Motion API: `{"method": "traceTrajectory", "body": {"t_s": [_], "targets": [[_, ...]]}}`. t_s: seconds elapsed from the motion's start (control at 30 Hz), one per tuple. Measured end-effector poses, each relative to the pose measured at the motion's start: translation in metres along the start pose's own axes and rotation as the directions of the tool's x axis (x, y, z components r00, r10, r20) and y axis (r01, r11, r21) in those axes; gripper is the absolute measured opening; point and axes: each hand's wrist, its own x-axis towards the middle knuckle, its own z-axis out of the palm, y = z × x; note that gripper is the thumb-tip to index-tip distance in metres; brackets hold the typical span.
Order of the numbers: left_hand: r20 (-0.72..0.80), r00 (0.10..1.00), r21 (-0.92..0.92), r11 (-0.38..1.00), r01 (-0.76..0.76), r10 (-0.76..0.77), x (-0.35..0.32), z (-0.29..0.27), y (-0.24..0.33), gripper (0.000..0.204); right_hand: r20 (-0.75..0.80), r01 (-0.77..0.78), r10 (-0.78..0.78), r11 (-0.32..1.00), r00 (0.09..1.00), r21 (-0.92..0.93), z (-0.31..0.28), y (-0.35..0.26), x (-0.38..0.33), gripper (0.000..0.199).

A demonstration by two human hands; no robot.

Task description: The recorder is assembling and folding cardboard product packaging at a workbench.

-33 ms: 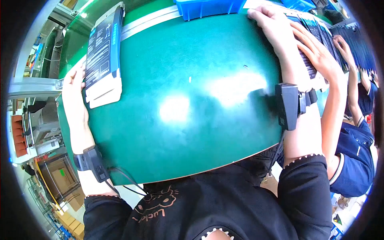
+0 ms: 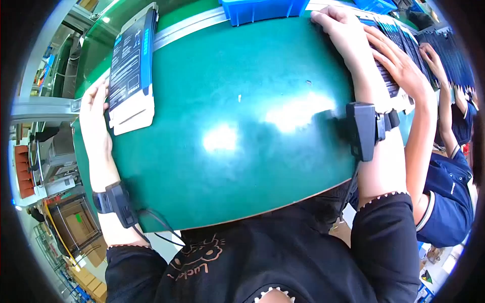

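A stack of flattened cardboard boxes (image 2: 129,68), black with a blue side and white end flaps, lies at the left of the green table. My left hand (image 2: 95,101) has its fingers curled against the stack's left edge, near the white flaps. At the far right, my right hand (image 2: 343,30) is closed, thumb and fingers bent together near the blue bin; anything inside it is hidden. Beside it, a row of dark printed boxes (image 2: 388,81) stands packed together. A co-worker's hand (image 2: 399,63) rests on that row, right next to my right hand.
The green table (image 2: 227,171) carries a few tiny scraps and bright reflections. At its far edge are a metal rail (image 2: 192,29) and a blue plastic bin (image 2: 265,11). A second blue bin (image 2: 376,5) sits farther right. A co-worker in a navy shirt (image 2: 444,202) is close on my right.
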Motion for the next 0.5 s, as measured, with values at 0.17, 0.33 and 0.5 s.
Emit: {"method": "traceTrajectory", "body": {"t_s": [0.17,0.33,0.5], "targets": [[-0.013,1.0,0.044,0.999,-0.011,0.011,0.004,-0.015,-0.004,0.034,-0.31,-0.129,0.216,0.951,0.926,0.28,0.048,-0.06,0.042,0.03],[0.003,0.999,0.081,0.996,-0.038,0.038,0.001,-0.016,-0.012,0.032,-0.284,-0.254,0.313,0.941,0.906,0.226,0.049,-0.072,0.037,0.032],[0.036,0.987,0.161,0.974,-0.16,0.157,0.015,-0.037,-0.028,0.04,-0.31,-0.268,0.368,0.909,0.877,0.319,0.051,-0.068,0.046,0.028]]}}
